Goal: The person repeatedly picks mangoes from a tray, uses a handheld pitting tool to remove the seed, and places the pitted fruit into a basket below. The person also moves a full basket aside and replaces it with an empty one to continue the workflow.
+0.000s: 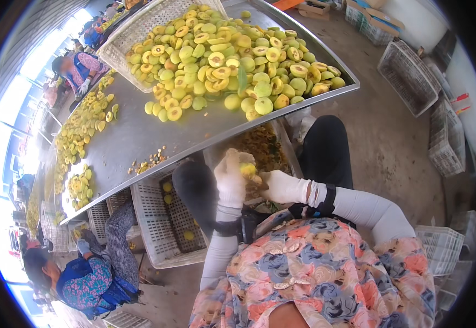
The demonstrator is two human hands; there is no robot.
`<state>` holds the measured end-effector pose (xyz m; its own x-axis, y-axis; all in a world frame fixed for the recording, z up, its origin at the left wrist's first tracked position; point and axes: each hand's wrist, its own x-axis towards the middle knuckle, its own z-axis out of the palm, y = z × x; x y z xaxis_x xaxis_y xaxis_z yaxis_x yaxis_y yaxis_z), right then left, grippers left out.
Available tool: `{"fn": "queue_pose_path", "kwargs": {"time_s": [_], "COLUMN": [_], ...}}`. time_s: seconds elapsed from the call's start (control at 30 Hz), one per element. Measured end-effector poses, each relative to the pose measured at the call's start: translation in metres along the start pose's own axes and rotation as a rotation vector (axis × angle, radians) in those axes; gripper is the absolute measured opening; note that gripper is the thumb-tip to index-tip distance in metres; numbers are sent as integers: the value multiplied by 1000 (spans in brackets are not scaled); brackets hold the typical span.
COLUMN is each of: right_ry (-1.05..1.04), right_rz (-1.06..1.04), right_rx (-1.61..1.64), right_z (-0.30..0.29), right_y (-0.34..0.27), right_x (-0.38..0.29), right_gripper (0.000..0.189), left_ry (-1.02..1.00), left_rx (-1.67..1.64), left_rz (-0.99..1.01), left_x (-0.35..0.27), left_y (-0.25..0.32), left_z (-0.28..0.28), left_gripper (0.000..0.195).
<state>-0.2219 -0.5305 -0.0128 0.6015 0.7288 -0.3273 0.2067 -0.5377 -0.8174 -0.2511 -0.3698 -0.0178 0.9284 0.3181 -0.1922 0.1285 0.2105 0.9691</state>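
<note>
My left hand (233, 177), in a white glove, grips a piece of yellow-green fruit (247, 169) in front of my lap. Curled close against that fruit is my right hand (282, 186), also gloved. Its fingertips are blurred, so whether it holds a tool or part of the fruit cannot be made out. Below both hands, between my knees, a crate (289, 143) contains brownish fruit scraps (264, 143). On the metal table (147, 131) before me lies a big heap of halved and whole green-yellow fruits (221, 61), many cut faces showing brown hollows or pits.
A tipped white plastic crate (115, 51) backs the heap. Loose pits (156, 157) lie near the table's raised metal edge (205, 143). Another crate (152, 229) with several fruits stands left of my knee. Co-workers (86, 274) sit at left; stacked crates (410, 78) stand at right.
</note>
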Motion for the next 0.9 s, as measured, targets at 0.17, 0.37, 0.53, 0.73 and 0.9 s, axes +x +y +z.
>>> {"fn": "queue_pose_path", "kwargs": {"time_s": [0.17, 0.37, 0.53, 0.73, 0.9], "right_ry": [-253, 7, -46, -64, -61], "right_rz": [243, -86, -118, -93, -120], "right_rx": [291, -18, -10, 94, 64], "right_z": [-25, -13, 1, -2, -10], "right_y": [-23, -15, 7, 7, -3], "right_x": [-10, 4, 22, 25, 29], "right_gripper": [41, 48, 53, 38, 38], "left_ry": [-122, -34, -17, -68, -28], "left_rx": [-159, -477, -215, -221, -692], "left_rz": [15, -32, 54, -262, -203], "left_x": [13, 10, 17, 26, 34], "left_y": [-6, -15, -10, -8, -12], "left_z": [-6, 5, -1, -8, 1], "left_gripper": [49, 47, 46, 46, 46]}}
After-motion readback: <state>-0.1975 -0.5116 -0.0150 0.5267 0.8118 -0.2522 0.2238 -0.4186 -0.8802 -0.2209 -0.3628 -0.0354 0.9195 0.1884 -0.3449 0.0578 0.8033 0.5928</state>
